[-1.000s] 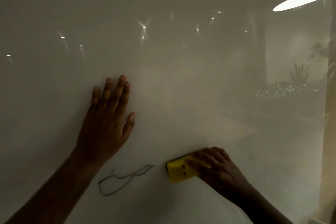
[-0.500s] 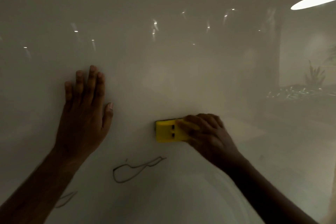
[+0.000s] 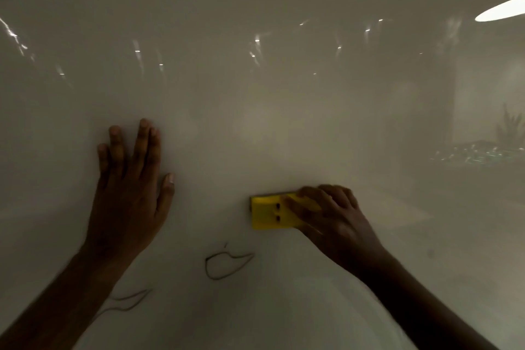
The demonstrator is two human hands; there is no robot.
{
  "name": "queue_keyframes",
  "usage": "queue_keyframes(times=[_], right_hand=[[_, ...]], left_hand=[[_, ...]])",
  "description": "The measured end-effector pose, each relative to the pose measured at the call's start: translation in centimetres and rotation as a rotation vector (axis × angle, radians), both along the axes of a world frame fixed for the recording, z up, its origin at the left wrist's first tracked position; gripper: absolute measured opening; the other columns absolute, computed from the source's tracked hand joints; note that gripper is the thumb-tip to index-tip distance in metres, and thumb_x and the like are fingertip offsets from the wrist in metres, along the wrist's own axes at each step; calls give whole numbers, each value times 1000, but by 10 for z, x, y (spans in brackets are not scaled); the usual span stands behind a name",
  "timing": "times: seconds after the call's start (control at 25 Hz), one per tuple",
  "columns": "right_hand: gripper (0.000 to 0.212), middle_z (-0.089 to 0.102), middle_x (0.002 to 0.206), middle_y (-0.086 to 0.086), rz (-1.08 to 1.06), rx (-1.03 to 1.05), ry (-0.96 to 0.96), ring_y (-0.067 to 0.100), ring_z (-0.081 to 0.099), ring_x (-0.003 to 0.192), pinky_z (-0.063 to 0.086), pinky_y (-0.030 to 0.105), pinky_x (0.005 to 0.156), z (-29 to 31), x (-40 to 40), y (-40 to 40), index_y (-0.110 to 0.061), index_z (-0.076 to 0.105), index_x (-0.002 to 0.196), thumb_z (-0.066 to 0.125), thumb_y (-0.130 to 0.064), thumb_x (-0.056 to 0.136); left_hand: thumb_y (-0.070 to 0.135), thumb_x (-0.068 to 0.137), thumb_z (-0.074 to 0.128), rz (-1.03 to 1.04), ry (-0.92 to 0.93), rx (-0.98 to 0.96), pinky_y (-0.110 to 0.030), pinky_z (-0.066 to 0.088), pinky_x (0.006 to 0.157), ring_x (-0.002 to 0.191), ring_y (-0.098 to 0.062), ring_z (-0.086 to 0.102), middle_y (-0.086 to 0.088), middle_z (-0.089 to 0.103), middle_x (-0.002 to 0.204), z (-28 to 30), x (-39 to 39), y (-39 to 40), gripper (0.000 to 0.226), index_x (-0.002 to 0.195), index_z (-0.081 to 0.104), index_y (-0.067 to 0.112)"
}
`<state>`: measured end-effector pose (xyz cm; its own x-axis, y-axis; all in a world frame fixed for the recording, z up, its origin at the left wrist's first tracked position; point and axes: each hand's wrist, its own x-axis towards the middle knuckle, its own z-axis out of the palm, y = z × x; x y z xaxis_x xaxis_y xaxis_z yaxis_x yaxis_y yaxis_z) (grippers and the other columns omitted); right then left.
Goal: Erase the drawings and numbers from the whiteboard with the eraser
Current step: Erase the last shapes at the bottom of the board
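A glossy whiteboard (image 3: pixel 255 122) reflects room lights; the left hand (image 3: pixel 127 202) lies flat, fingers straight; the right hand (image 3: pixel 332 221) grips the yellow eraser (image 3: pixel 270 213) above a drawing (image 3: pixel 227 264) near its bottom edge

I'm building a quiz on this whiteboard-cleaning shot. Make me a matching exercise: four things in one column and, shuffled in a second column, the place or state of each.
Column 1
1. left hand
2. right hand
3. eraser
4. looped drawing

Column 2
A. yellow, pressed against the whiteboard
B. thin dark outline below the eraser, not wiped
C. flat on the board, fingers straight
D. fingers curled over the eraser's right end

Pairs: 1-C, 2-D, 3-A, 4-B
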<state>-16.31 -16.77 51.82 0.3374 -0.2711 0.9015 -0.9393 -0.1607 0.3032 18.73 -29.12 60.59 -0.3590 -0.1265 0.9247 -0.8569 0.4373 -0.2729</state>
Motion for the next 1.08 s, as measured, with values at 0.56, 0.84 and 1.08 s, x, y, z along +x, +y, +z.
queue_keyframes(times=[0.56, 0.84, 1.08], right_hand=[[43, 65, 136, 4, 35, 122, 205, 30, 64, 113, 47, 41, 98, -40, 34, -1, -32, 54, 150, 59, -38, 107], [45, 63, 134, 1, 125, 94, 53, 28, 60, 112, 47, 40, 93, -15, 118, -33, -34, 55, 149, 61, -42, 105], [44, 63, 137, 1, 105, 179, 288, 29, 64, 113, 46, 42, 97, -77, 81, -13, -33, 51, 151, 59, -33, 107]], left_hand=[[33, 112, 36, -14, 26, 26, -63, 10, 133, 163, -53, 15, -19, 15, 180, -13, 61, -13, 70, 172, 17, 1], [33, 113, 35, -31, 17, 39, -63, 11, 133, 164, -51, 13, -17, 13, 181, -16, 60, -14, 69, 172, 15, 2], [34, 114, 31, -29, 64, 57, -62, 13, 133, 163, -51, 16, -22, 16, 179, -14, 103, -24, 68, 171, 15, 0]])
